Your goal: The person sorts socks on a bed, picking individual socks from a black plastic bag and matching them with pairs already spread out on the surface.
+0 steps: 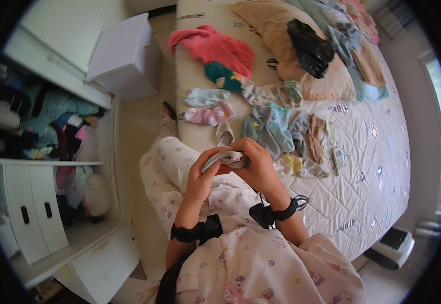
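Observation:
Above my lap, both hands are closed on a folded grey and pale pink sock. My left hand holds its left end, and my right hand wraps round the other end; the fingers hide part of it. Beyond them on the bed lie a pink sock, a light blue sock and a dark green sock. Right of these are a teal sock, a grey one and a brown one. A yellow and white sock rests near my right hand.
A red cloth, a black plastic bag and a tan pillow are farther back on the bed. Left of the bed stand a white cabinet and an open wardrobe with drawers. A small pale card-like object lies on the right.

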Available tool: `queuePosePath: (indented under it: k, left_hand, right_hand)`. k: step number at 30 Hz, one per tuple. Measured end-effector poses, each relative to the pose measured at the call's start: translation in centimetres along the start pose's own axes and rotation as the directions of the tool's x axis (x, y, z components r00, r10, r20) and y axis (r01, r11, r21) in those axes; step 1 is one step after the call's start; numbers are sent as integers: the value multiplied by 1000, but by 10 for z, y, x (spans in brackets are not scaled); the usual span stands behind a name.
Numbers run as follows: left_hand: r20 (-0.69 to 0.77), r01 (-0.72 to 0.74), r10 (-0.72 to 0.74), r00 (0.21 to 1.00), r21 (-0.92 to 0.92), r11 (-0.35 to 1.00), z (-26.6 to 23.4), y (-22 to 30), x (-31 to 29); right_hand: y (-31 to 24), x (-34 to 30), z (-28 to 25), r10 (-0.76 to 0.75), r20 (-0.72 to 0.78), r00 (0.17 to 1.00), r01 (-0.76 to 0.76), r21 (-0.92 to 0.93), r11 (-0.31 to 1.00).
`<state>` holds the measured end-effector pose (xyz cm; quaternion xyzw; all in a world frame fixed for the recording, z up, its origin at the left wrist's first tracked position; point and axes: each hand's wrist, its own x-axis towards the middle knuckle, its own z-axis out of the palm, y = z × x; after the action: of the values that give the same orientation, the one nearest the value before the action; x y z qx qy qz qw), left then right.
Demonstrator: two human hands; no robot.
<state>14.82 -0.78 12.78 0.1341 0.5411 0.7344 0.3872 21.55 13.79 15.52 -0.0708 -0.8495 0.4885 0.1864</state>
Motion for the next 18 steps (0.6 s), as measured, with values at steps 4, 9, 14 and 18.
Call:
queuePosePath:
  k: [4, 9, 14, 18]
  left_hand:
    - [-30, -48, 43, 999, -169, 985, -28, 1, -16]
    - [-223, -128, 81, 971, -206, 970, -54, -12, -21]
    - [-386, -242, 98, 917, -344, 907, -55, -20, -21]
    - [-397, -306, 109, 911, -475, 825, -64, -21, -24]
  right_hand:
    - [-5, 5, 25, -8, -20, 1000, 12, 220, 975]
    - [11, 0, 30, 41, 34, 999, -48, 210, 977]
    - [5, -1, 34, -13, 161, 987, -31, 268, 963]
    - [6, -5, 30, 6, 233, 973, -111, 438, 892]
